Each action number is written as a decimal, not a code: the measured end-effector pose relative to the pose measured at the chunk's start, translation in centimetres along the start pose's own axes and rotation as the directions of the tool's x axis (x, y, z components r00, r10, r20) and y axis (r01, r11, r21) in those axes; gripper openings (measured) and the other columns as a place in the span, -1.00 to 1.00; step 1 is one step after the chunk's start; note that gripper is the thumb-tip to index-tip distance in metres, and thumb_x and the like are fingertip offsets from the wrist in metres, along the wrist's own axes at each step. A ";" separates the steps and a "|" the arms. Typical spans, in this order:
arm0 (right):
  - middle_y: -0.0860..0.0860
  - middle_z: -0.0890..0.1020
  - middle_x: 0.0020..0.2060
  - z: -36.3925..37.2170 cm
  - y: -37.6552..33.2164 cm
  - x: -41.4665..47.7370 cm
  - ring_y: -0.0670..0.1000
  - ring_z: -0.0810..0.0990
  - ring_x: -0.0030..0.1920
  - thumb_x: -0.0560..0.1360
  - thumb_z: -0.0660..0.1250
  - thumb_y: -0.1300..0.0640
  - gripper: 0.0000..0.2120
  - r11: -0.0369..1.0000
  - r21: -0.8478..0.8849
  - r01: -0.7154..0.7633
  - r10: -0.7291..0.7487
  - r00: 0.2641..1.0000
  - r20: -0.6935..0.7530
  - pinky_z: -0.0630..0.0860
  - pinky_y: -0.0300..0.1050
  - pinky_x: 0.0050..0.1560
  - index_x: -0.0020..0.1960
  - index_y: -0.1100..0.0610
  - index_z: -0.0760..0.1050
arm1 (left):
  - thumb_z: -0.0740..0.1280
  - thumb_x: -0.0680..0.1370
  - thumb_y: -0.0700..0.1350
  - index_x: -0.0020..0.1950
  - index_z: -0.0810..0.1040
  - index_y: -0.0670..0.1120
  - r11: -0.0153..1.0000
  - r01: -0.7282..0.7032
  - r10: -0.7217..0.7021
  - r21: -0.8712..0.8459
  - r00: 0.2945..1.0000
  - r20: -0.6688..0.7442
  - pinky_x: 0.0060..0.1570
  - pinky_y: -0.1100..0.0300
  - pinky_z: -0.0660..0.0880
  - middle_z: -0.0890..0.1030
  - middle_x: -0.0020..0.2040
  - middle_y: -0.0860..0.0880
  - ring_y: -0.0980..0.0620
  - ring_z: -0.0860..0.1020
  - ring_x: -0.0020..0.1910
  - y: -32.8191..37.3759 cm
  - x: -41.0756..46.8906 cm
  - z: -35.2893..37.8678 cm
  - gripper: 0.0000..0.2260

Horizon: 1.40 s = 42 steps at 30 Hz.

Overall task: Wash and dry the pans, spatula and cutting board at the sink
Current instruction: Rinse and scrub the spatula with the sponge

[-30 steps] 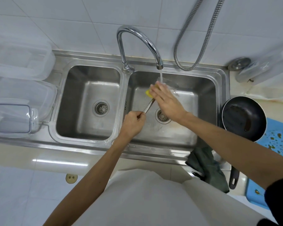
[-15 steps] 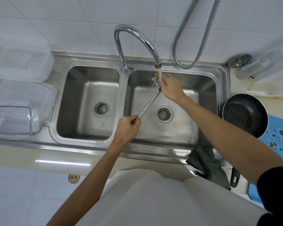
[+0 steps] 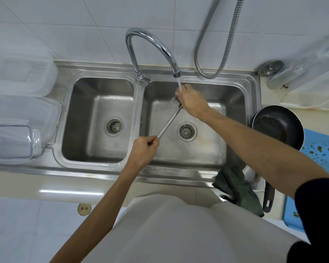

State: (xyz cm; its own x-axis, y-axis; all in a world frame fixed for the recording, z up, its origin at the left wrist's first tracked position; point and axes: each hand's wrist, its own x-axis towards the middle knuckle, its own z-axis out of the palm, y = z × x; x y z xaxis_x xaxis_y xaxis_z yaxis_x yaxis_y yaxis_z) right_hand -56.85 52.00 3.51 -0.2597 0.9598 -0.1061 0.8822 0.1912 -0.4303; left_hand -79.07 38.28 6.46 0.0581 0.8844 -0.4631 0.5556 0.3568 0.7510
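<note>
My left hand (image 3: 143, 149) grips the end of the metal spatula handle (image 3: 168, 123) over the right basin of the steel sink (image 3: 188, 168). The handle slants up and right to the blade, which is covered by my right hand (image 3: 192, 102). That hand is closed over the blade end under the running tap (image 3: 176, 74); whether a sponge is in it is hidden. A dirty black pan (image 3: 277, 126) sits on the counter right of the sink, beside a soiled blue cutting board (image 3: 323, 154).
A dark green cloth (image 3: 237, 188) hangs over the sink's front right edge. Clear plastic containers (image 3: 21, 109) stand on the left. A metal hose (image 3: 213, 54) loops on the tiled wall. A sink plug (image 3: 270, 67) lies at the back right. The left basin (image 3: 101, 118) holds nothing.
My right hand has risen from mid-basin to just under the spout, and the yellow sponge seen earlier is hidden. My left hand has kept its hold on the handle.
</note>
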 end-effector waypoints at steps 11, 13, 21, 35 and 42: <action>0.21 0.60 -0.08 -1.1 1.8 -1.1 0.24 0.59 -0.22 0.68 0.17 0.09 -0.78 0.999 -0.030 -0.035 0.033 0.998 -0.059 0.49 0.11 -0.22 0.04 0.26 0.42 | 0.27 0.59 -0.11 -0.30 0.43 -0.33 1.000 0.014 -0.014 0.007 1.000 0.004 -0.40 0.22 0.28 0.36 -0.45 -0.09 0.05 0.29 -0.44 1.2 -0.2 1.8 -0.65; 0.22 0.58 0.02 -1.2 3.7 -2.1 0.21 0.58 -0.17 0.67 0.14 0.01 -0.68 0.998 -0.020 -0.057 0.054 0.990 -0.131 0.55 0.14 -0.17 0.14 0.27 0.46 | 0.27 0.59 -0.08 -0.28 0.45 -0.32 0.999 0.049 -0.049 0.022 0.999 0.022 -0.39 0.20 0.31 0.37 -0.44 -0.08 0.05 0.31 -0.46 1.2 0.1 2.3 -0.64; 0.30 0.51 0.17 -5.6 16.8 -4.6 0.34 0.53 0.12 0.60 0.28 0.07 -0.65 0.909 -0.090 -0.407 0.361 0.877 -0.318 0.47 0.20 0.10 0.30 0.24 0.40 | 0.26 0.58 -0.04 -0.14 0.60 -0.26 0.993 0.120 -0.120 0.002 0.991 0.064 -0.34 0.11 0.38 0.46 -0.40 -0.05 0.03 0.36 -0.45 2.4 0.8 4.6 -0.70; 0.40 0.41 0.27 -6.1 22.8 -7.0 0.42 0.49 0.18 0.51 0.45 0.11 -0.52 0.776 -0.248 -0.579 0.544 0.815 -0.199 0.43 0.26 0.23 0.35 0.20 0.40 | 0.25 0.62 -0.11 -0.10 0.65 -0.17 0.985 0.135 -0.140 -0.111 0.989 -0.042 -0.48 0.23 0.37 0.58 -0.33 -0.04 0.06 0.43 -0.48 4.1 1.6 3.8 -0.77; 0.24 0.62 0.05 -4.8 15.6 -5.7 0.25 0.58 0.08 0.52 0.26 0.07 -0.73 0.843 0.157 -0.514 0.527 0.733 -0.429 0.45 0.10 0.12 0.12 0.23 0.51 | 0.27 0.64 -0.07 -0.16 0.62 -0.05 0.958 0.131 -0.159 -0.255 0.983 -0.094 -0.55 0.26 0.30 0.60 -0.31 -0.01 0.06 0.41 -0.49 5.1 2.5 4.5 -0.78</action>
State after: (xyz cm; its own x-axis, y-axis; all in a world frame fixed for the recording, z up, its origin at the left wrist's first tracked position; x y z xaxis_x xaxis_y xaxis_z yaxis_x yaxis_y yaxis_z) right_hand -39.76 50.50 1.68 0.4433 0.8928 0.0798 0.8157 -0.3649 -0.4488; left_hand -72.34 40.93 7.07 -0.1090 0.8407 -0.5304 0.3284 0.5340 0.7791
